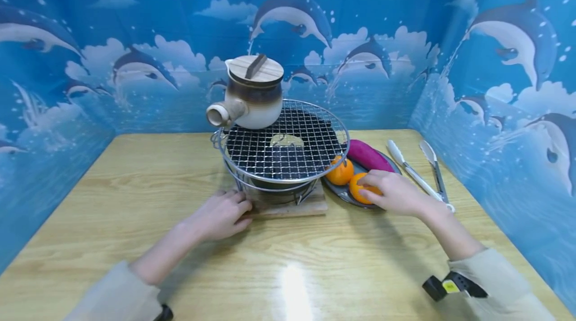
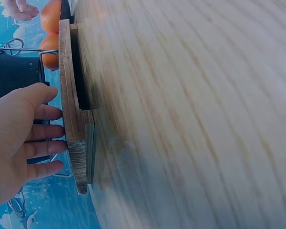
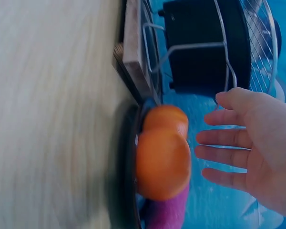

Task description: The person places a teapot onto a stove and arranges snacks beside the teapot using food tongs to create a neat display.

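Observation:
My left hand (image 1: pixel 227 213) is at the front left corner of a wooden board (image 1: pixel 288 209), its fingers spread and gently bent, the tips right at the board's edge in the left wrist view. On that board stands a round black stove (image 3: pixel 198 47) with a wire grill net (image 1: pixel 310 161) on top. My right hand (image 1: pixel 398 195) hovers over the nearer orange (image 1: pixel 357 192), palm toward it. The right wrist view shows its fingers extended and apart from the orange. A second orange (image 1: pixel 339 174) and a long purple vegetable (image 1: pixel 371 156) share the dark plate (image 1: pixel 338 194).
A side-handled clay pot (image 1: pixel 258 108) with a wooden lid (image 1: pixel 263 68) sits on the net's back left. Spread tongs (image 1: pixel 418 177) with pale tips lie right of the plate on the wooden table (image 1: pixel 180 271). Blue dolphin-print curtains (image 1: pixel 171 21) enclose the table's back and sides.

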Demonstrator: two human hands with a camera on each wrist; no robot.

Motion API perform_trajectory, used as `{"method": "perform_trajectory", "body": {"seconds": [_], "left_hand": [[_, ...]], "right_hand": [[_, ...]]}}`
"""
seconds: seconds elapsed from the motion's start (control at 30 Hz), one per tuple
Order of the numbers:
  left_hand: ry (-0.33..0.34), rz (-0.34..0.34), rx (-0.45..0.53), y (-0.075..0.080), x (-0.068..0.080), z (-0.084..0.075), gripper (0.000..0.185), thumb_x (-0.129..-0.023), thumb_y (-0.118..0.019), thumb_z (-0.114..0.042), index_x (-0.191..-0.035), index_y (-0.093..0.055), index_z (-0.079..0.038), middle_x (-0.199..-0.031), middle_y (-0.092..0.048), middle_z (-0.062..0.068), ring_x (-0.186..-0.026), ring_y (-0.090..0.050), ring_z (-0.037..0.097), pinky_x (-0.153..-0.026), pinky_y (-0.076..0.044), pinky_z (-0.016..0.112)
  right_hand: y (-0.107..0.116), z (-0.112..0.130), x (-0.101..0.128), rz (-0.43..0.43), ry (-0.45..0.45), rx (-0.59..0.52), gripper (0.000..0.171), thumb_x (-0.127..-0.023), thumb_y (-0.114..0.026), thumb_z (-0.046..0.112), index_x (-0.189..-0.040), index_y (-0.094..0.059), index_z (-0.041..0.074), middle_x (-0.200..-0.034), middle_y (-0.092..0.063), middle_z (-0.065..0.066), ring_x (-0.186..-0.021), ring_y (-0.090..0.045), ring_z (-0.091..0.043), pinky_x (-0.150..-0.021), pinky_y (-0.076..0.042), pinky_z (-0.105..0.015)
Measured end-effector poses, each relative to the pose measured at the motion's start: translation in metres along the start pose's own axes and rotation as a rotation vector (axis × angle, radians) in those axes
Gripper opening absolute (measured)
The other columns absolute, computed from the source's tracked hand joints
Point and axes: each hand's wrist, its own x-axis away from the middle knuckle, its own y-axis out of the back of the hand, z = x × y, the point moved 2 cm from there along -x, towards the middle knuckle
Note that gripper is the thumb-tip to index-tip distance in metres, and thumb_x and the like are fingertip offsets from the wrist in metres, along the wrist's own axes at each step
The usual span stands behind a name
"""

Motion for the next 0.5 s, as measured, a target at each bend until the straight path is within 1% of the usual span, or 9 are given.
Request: {"method": "perform_trajectory", "body": {"seconds": [0.1,0.33,0.4,0.5], "left_hand": [[0.009,0.011,0.005,0.001,0.000,-0.001,0.019,-0.080,-0.066,-0.029,-0.083,-0.061,-0.011,-0.081,-0.058,0.004,-0.078,-0.056,0.023,-0.066,-0.047,0.039],[0.020,0.031,0.017,0.003,0.000,-0.001,0.019,-0.081,-0.066,-0.029,-0.084,-0.062,-0.011,-0.082,-0.058,0.004,-0.080,-0.057,0.024,-0.069,-0.048,0.040],[0.021,0.036,0.021,0.003,0.000,-0.001,0.019,-0.081,-0.066,-0.029,-0.084,-0.062,-0.010,-0.083,-0.058,0.004,-0.080,-0.057,0.024,-0.069,-0.048,0.040],[0.021,0.040,0.029,0.003,0.000,-0.001,0.020,-0.082,-0.066,-0.029,-0.085,-0.062,-0.010,-0.083,-0.058,0.005,-0.081,-0.057,0.025,-0.069,-0.048,0.040]], "right_hand": [[0.006,-0.008,0.002,0.007,-0.049,-0.014,0.021,-0.091,-0.059,0.019,-0.103,-0.067,0.005,-0.097,-0.063,-0.005,-0.086,-0.060,-0.021,-0.075,-0.050,-0.039],[0.019,-0.024,0.007,0.019,-0.139,-0.014,0.028,-0.091,-0.058,0.019,-0.111,-0.063,-0.001,-0.108,-0.062,-0.016,-0.100,-0.058,-0.034,-0.086,-0.045,-0.049],[0.022,-0.028,0.009,0.009,-0.147,0.002,0.028,-0.090,-0.061,0.018,-0.111,-0.063,-0.001,-0.109,-0.061,-0.017,-0.101,-0.057,-0.036,-0.085,-0.044,-0.050],[0.026,-0.033,0.012,-0.010,-0.158,0.023,0.028,-0.087,-0.064,0.017,-0.110,-0.063,0.000,-0.109,-0.061,-0.017,-0.098,-0.058,-0.036,-0.082,-0.046,-0.050]]}}
